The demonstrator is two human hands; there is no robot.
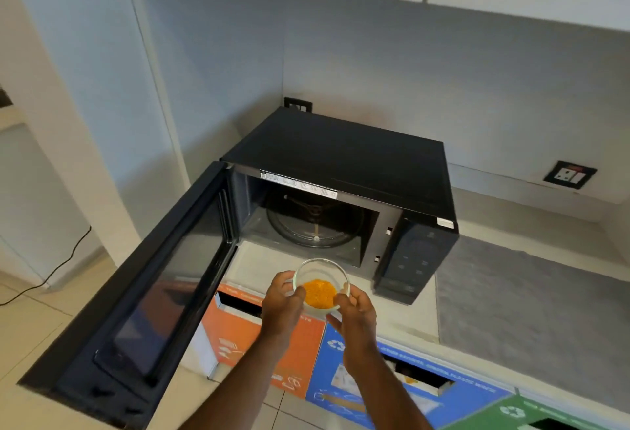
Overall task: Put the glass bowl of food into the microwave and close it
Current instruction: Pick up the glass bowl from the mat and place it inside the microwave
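Both hands are on the glass bowl (pixel 321 284), left hand (pixel 283 296) pinching the near-left rim and right hand (pixel 354 307) wrapped round the near-right side, so it's held up in the air just off the front edge of the worktop (pixel 511 279), right in front of the open microwave (pixel 341 170). The orange food (pixel 319 293) sits low in the bowl. The door (pixel 163 279) is swung wide to the left. Honestly the risk I see is clipping the bowl on the bottom lip of the opening going in, or tilting it and spilling. Glass is slick too, so a loose pinch could drop it over the bins (pixel 272 344) below.
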